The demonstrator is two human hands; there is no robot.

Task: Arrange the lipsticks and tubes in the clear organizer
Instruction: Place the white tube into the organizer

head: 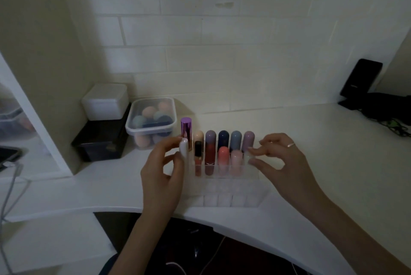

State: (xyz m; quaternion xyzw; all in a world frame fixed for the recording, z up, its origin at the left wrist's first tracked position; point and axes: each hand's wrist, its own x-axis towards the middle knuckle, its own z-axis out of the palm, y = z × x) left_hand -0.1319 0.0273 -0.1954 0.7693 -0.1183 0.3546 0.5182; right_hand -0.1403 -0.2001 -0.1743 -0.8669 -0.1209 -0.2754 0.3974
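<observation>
While the clear organizer (226, 183) stood near the front edge of the white worktop (311, 141), its far row held six items: a tall purple metallic lipstick (186, 129) at far left, then peach, mauve, navy, grey-blue and lilac capped tubes (223, 139). The middle row held a black-capped gloss (198, 150), a dark red tube, a coral one (223, 155) and a pale pink one; the near row appeared vacant, probably reserved for shorter pieces so that every cap stayed visible. The left hand (162, 170) was closed around a white tube (184, 152), held upright over the left end of the middle row, seemingly for lowering into a free slot. The right hand (278, 157) was loosely curled and held nothing, fingertips touching the organizer's right end, apparently steadying it. To the far left stood a lidded sponge container (151, 119).
</observation>
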